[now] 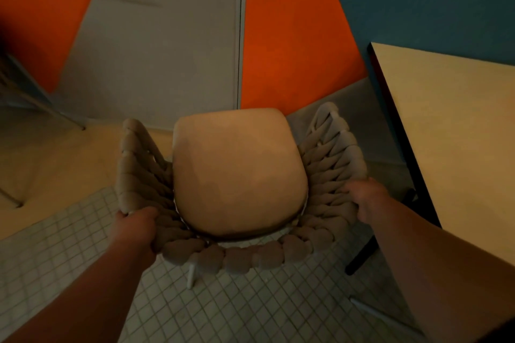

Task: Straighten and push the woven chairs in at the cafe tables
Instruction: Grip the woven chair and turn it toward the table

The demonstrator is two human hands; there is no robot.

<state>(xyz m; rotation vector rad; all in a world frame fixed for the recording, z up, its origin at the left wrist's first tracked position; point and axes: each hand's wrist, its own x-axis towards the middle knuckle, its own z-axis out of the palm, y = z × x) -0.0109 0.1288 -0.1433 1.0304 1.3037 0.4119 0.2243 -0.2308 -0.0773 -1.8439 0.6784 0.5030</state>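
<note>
A woven chair (328, 164) with thick beige braided arms, a curved back and a tan seat cushion (237, 172) stands right below me, its seat facing the wall. My left hand (136, 227) grips the left rear corner of the woven rim. My right hand (367, 199) grips the right side of the rim. A pale cafe table (451, 131) with a dark edge sits to the right of the chair, and the chair's right arm is close to its near corner.
An orange, grey and blue panelled wall (301, 36) rises just beyond the chair. The floor is small white tiles (69, 253) near me and pale beige further off. Thin metal legs of other furniture (55, 108) show at the left. A dark table leg (362, 253) stands at the right.
</note>
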